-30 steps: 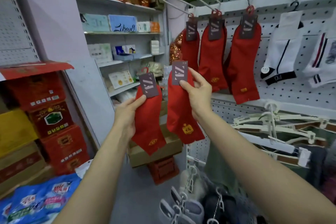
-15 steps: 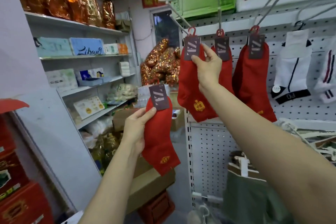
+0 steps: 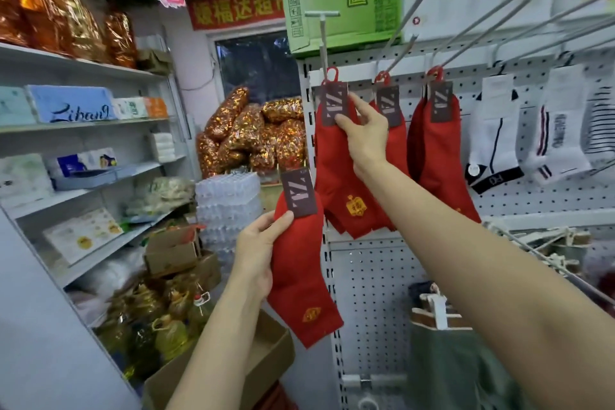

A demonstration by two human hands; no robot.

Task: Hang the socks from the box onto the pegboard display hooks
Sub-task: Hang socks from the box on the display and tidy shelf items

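Nearest the viewer, two bare forearms reach up from the bottom edge. Below them, low on the floor, sits an open cardboard box [image 3: 266,353]; its inside is hidden from here.

The left hand [image 3: 258,251] grips a red sock [image 3: 299,273] near its top, thumb pressed just under the dark card label [image 3: 298,192]; the sock hangs limp below, toe pointing down and right, well short of the hooks.

Higher and farther, the right hand [image 3: 364,138] pinches the label of a second red sock [image 3: 336,176], whose red loop sits at the leftmost hook [image 3: 322,43]; whether it is fully threaded on cannot be told.

Two more red socks [image 3: 439,156] hang from neighbouring hooks on the pegboard [image 3: 376,276], with white socks [image 3: 492,140] further right. Shelves [image 3: 83,125] of packaged goods stand far left.

The socks look light, soft and floppy, so the fabric offers little control. The stiff card label beside the loop seems the best place to hold, keeping the loop open and steady for the thin metal hook.
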